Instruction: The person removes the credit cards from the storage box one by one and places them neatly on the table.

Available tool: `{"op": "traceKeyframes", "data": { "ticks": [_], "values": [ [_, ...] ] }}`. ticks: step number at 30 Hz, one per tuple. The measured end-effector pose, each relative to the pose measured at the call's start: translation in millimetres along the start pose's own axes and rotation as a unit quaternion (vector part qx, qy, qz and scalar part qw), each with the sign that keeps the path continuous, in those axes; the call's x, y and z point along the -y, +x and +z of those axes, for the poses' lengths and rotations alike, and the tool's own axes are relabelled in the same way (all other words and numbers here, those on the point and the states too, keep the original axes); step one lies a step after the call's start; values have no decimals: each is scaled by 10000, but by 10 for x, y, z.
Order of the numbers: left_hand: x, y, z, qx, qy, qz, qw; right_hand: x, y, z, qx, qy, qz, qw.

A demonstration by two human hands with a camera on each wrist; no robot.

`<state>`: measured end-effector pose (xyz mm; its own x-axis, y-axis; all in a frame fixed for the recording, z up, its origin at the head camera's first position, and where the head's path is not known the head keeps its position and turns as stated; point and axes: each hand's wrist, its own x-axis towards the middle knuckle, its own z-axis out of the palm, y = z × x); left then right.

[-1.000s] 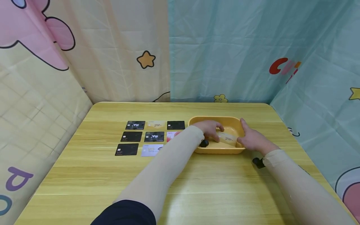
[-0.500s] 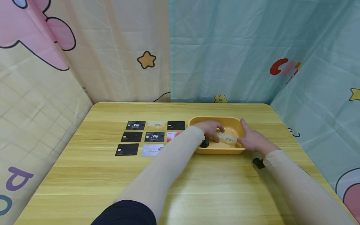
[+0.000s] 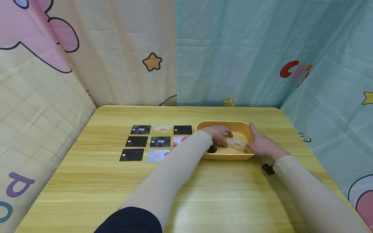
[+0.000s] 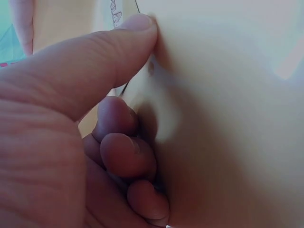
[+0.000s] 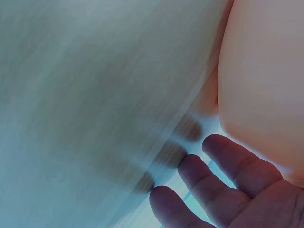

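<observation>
A yellow rectangular tray [image 3: 221,156] stands right of the table's middle. In it lies a pale cream card [image 3: 236,144] with small printing. My left hand [image 3: 218,133] reaches into the tray and holds the card's left end, thumb nearest me. In the left wrist view the left thumb [image 4: 104,54] lies over the card edge [image 4: 114,16], with other fingers curled beside it; the contact is partly hidden. My right hand [image 3: 263,145] grips the tray's right rim, thumb over it. In the right wrist view several fingers [image 5: 221,183] show outside the tray wall [image 5: 266,71].
Left of the tray, cards lie in rows, among them a black VIP card [image 3: 131,154], a white VIP card [image 3: 155,156], a gold card [image 3: 162,129] and a pink card [image 3: 178,141] partly behind the left sleeve [image 3: 175,174]. Printed curtains [image 3: 233,58] surround the wooden table [image 3: 221,194].
</observation>
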<state>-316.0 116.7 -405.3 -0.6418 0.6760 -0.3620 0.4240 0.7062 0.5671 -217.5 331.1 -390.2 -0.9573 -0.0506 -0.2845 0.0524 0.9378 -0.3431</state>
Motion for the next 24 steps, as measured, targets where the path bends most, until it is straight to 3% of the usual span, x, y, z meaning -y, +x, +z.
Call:
{"op": "traceKeyframes", "data": {
  "ticks": [24],
  "values": [
    [-16, -30, 8, -144, 306, 201, 9992, 13, -5, -8, 67, -25, 25, 10000]
  ]
}}
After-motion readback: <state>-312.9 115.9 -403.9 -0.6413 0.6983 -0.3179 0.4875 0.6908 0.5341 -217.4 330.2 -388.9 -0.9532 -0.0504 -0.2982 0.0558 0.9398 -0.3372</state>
